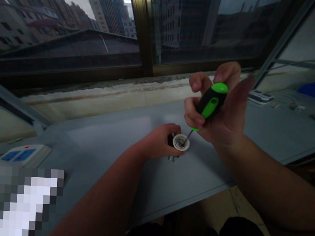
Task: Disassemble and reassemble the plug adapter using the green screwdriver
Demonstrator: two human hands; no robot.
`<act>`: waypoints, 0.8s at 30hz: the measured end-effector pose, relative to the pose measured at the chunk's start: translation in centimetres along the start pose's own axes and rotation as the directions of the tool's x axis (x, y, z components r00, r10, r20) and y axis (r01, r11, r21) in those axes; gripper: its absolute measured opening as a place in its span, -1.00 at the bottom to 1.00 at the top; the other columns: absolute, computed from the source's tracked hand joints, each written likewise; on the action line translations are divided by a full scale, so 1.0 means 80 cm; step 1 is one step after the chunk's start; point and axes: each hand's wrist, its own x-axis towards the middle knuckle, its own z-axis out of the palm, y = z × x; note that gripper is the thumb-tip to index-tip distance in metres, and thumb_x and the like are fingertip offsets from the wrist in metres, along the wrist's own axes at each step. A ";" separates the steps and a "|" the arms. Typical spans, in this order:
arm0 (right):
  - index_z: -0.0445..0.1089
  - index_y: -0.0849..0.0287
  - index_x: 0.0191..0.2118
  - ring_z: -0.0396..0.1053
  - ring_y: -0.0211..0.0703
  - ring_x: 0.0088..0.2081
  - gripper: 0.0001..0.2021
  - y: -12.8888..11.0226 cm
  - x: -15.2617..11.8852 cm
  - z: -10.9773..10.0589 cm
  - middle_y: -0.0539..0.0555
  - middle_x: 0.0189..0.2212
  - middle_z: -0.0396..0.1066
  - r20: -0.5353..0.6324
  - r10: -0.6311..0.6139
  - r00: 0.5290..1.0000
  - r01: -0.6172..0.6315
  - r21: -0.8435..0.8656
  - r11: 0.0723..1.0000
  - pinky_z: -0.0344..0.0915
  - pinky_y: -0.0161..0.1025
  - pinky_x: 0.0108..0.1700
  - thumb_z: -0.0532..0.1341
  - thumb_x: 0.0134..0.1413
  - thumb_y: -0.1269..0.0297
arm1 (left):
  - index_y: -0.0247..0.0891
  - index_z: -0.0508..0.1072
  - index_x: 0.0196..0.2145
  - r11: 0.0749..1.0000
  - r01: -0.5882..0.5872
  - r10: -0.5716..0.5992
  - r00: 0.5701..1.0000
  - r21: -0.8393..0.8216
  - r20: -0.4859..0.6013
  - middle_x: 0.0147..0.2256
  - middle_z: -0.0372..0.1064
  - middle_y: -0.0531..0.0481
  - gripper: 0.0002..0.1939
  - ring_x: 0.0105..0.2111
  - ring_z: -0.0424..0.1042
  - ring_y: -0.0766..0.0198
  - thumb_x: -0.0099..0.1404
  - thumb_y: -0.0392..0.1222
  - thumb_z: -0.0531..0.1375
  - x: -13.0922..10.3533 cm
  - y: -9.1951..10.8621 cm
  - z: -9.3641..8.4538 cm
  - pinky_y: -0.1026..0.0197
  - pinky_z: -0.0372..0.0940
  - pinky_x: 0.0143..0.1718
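Observation:
A small round white fitting, like a lamp socket, has its open end turned up and metal parts inside. My left hand wraps round its side and steadies it just above the table. In my right hand is a screwdriver with a green and black handle, tilted down to the left. Its thin shaft reaches into the fitting; the tip is hard to make out there. Some fingers curl round the handle while others are lifted off it. Small metal pieces show just below my left hand.
The grey table runs along a window ledge. A white power strip with blue sockets lies at the left. A white device, cables and a blue object are at the right. The table's front edge is near me.

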 end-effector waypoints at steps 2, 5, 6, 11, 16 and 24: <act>0.18 -0.02 -0.23 0.28 -0.38 -0.62 -0.73 -0.003 0.000 -0.003 -0.12 -0.24 0.37 0.033 0.009 0.999 -0.008 -0.028 1.000 0.08 -0.41 -0.73 0.33 0.25 0.10 | -0.26 0.42 -0.28 1.000 -0.001 0.001 1.000 0.000 0.000 -0.38 0.47 0.01 -0.61 -0.35 0.50 0.23 0.04 -0.08 0.48 0.000 0.000 0.000 0.22 0.38 -0.33; 0.29 0.03 -0.19 0.41 -0.25 -0.51 -0.73 -0.010 -0.002 -0.003 -0.07 -0.37 0.39 0.063 0.102 0.993 -0.097 -0.081 0.992 0.24 -0.36 -0.63 0.31 0.26 0.00 | -0.26 0.40 -0.30 1.000 -0.009 0.009 1.000 -0.015 -0.007 -0.38 0.46 0.03 -0.62 -0.36 0.49 0.25 0.05 -0.08 0.47 0.000 -0.002 0.000 0.23 0.37 -0.33; 0.30 0.04 -0.18 0.40 -0.23 -0.52 -0.71 -0.011 -0.002 -0.003 -0.07 -0.43 0.37 0.069 0.141 0.988 -0.134 -0.094 0.987 0.26 -0.34 -0.61 0.29 0.27 -0.04 | -0.26 0.40 -0.29 1.000 -0.010 0.010 1.000 -0.020 -0.008 -0.37 0.46 0.03 -0.61 -0.36 0.49 0.25 0.05 -0.08 0.47 0.000 -0.003 0.000 0.23 0.37 -0.34; 0.19 -0.02 -0.22 0.13 -0.41 -0.70 -0.64 -0.011 0.000 -0.004 -0.15 -0.45 0.32 0.032 0.106 0.994 -0.103 -0.085 0.991 0.11 -0.42 -0.69 0.28 0.23 -0.14 | -0.27 0.44 -0.28 1.000 -0.007 0.006 1.000 -0.029 -0.007 -0.37 0.49 -0.01 -0.61 -0.36 0.51 0.22 0.04 -0.09 0.48 0.001 -0.005 0.001 0.22 0.38 -0.33; 0.27 0.01 -0.21 0.34 -0.37 -0.55 -0.68 -0.006 -0.001 -0.007 -0.08 -0.30 0.38 0.105 0.082 0.991 -0.075 -0.071 0.995 0.21 -0.42 -0.66 0.39 0.17 0.03 | -0.27 0.43 -0.30 0.999 -0.015 0.014 1.000 -0.037 -0.018 -0.38 0.49 0.00 -0.62 -0.37 0.51 0.23 0.02 -0.09 0.48 0.001 -0.002 0.000 0.20 0.40 -0.32; 0.28 -0.01 -0.20 0.11 -0.34 -0.69 -0.66 -0.010 -0.004 -0.002 -0.12 -0.54 0.31 0.115 0.122 0.986 -0.125 0.022 0.992 0.08 -0.39 -0.70 0.20 0.30 -0.18 | -0.26 0.46 -0.25 0.999 -0.005 0.004 1.000 -0.037 -0.022 -0.39 0.49 0.01 -0.61 -0.36 0.52 0.21 0.04 -0.10 0.48 0.000 -0.005 0.001 0.19 0.41 -0.31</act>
